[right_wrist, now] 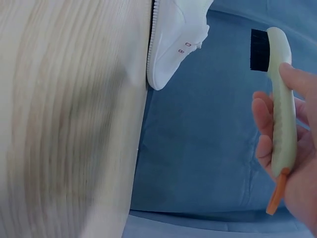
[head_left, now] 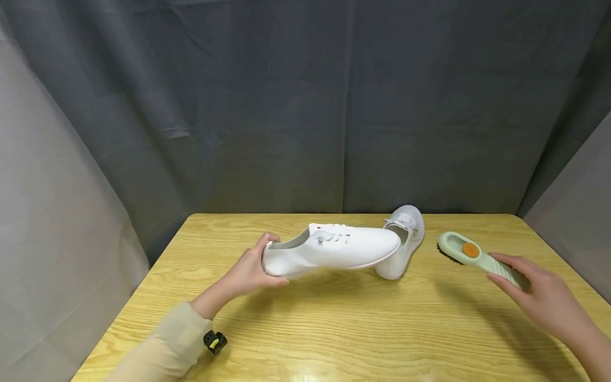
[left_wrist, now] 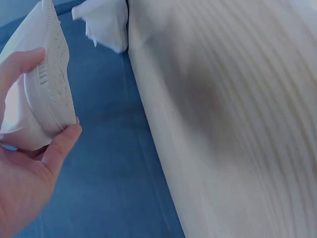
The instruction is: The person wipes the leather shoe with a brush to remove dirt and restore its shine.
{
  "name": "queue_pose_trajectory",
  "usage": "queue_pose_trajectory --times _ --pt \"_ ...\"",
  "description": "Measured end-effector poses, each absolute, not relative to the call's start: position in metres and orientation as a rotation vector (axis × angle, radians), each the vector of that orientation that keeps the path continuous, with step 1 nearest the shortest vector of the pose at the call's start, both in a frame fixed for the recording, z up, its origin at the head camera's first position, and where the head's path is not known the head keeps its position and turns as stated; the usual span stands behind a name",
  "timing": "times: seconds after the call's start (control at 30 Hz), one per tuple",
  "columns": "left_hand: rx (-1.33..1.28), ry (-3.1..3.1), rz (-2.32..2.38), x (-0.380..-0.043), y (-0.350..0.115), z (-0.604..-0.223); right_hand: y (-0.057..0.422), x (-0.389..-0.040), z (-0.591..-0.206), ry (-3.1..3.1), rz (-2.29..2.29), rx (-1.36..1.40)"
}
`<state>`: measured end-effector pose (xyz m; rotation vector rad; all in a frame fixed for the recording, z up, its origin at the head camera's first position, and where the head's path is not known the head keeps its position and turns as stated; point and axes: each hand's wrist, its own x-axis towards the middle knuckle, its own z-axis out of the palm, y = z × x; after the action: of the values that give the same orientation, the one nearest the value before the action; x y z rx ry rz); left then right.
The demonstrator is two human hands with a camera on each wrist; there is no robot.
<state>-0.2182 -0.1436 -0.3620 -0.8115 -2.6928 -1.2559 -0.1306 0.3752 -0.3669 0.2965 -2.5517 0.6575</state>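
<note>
A white lace-up shoe [head_left: 329,248] is held up above the table [head_left: 305,329], left of the middle, with its opening upward, its toe pointing right and its heel to the left. The left hand [head_left: 255,268] grips it round the heel. A small red mark shows near the laces, and its sole is textured.

On the right, a pale green brush [head_left: 458,245] is raised in the right hand [head_left: 544,294], gripped by its ribbed handle. Its rounded head points far and left, with dark bristles beneath and a round orange button on top.
</note>
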Motion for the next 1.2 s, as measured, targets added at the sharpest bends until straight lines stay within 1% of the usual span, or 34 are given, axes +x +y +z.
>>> queue_pose_trajectory --times 0.23,0.5,0.8,1.2 --pt "-0.979 -2.703 -1.291 -0.219 -0.122 -0.374 0.377 -0.134 -0.365 -2.547 0.649 0.268" --pt "-1.126 -2.780 -1.196 -0.218 -0.101 -0.388 0.373 -0.137 -0.361 -2.594 0.658 0.240" --pt "-1.172 -2.851 -1.058 -0.213 -0.088 -0.401 0.367 -0.141 -0.360 -2.614 0.655 0.266" --pt "-1.171 -2.921 -0.894 -0.207 -0.082 -0.407 0.363 -0.147 -0.359 -2.577 0.656 0.309"
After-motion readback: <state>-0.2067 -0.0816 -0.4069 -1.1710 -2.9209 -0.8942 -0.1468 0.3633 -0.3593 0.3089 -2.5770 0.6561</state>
